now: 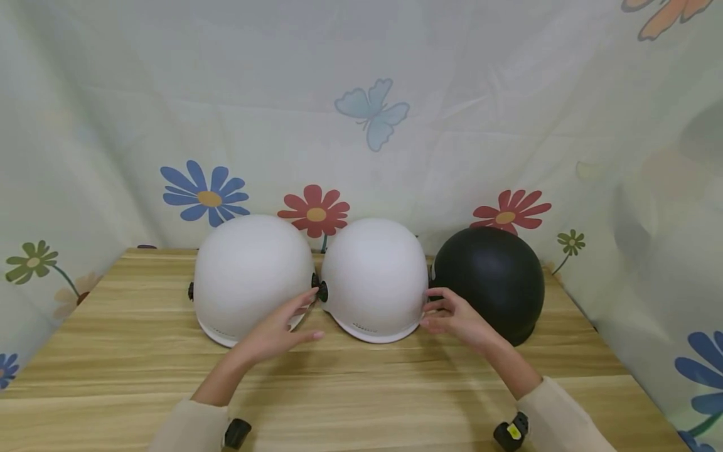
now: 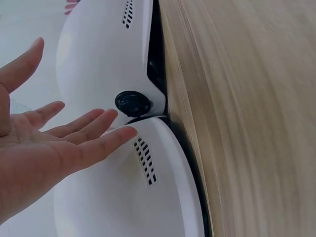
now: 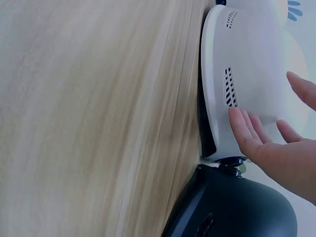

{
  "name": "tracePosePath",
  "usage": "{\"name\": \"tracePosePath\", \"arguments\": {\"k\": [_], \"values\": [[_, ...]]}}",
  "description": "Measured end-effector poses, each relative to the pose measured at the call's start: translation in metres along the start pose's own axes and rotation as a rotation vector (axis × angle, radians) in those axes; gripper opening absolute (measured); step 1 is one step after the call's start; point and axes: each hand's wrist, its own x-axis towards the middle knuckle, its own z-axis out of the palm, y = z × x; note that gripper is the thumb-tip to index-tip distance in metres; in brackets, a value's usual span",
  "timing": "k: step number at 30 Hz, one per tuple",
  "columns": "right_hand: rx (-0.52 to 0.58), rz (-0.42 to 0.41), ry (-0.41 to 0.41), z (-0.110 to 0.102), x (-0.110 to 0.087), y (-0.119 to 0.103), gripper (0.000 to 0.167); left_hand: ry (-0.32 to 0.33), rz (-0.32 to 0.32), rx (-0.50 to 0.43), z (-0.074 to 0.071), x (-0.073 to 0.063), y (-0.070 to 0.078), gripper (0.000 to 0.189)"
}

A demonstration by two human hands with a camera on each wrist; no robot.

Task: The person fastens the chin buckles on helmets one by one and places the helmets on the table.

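Three helmets stand side by side on a wooden table: a large white helmet (image 1: 251, 276) at left, a smaller white helmet (image 1: 375, 276) in the middle and a black helmet (image 1: 488, 276) at right. My left hand (image 1: 279, 329) reaches between the two white ones, fingers extended, its fingertips near the black side knob (image 2: 132, 103) of the middle helmet. On the other side, my right hand (image 1: 454, 317) has its fingertips right at the middle helmet's right edge, by the vent holes (image 3: 230, 88). Both hands have thumbs spread and grip nothing.
The wooden table (image 1: 361, 395) stretches in front of the helmets. Behind it hangs a pale curtain (image 1: 271, 94) printed with flowers and butterflies. A black wrist device (image 1: 511, 432) sits at the right sleeve, another (image 1: 236, 433) at the left sleeve.
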Motion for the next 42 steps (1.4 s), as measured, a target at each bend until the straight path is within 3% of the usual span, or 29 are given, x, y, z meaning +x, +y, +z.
{"name": "tracePosePath", "arguments": {"k": [9, 22, 30, 42], "values": [[0.002, -0.042, -0.074, 0.003, -0.003, -0.002, 0.054, 0.013, 0.015, 0.022, -0.004, -0.022, -0.010, 0.072], [-0.023, -0.106, -0.162, 0.022, -0.003, -0.007, 0.055, 0.069, -0.035, -0.001, -0.019, -0.044, -0.022, 0.062], [-0.078, -0.142, -0.216, 0.039, -0.002, -0.012, 0.055, 0.122, -0.031, -0.015, -0.041, -0.060, -0.031, 0.057], [-0.067, -0.185, -0.267, 0.056, 0.003, -0.011, 0.055, 0.173, -0.123, -0.006, -0.074, -0.078, -0.046, 0.057]]}}
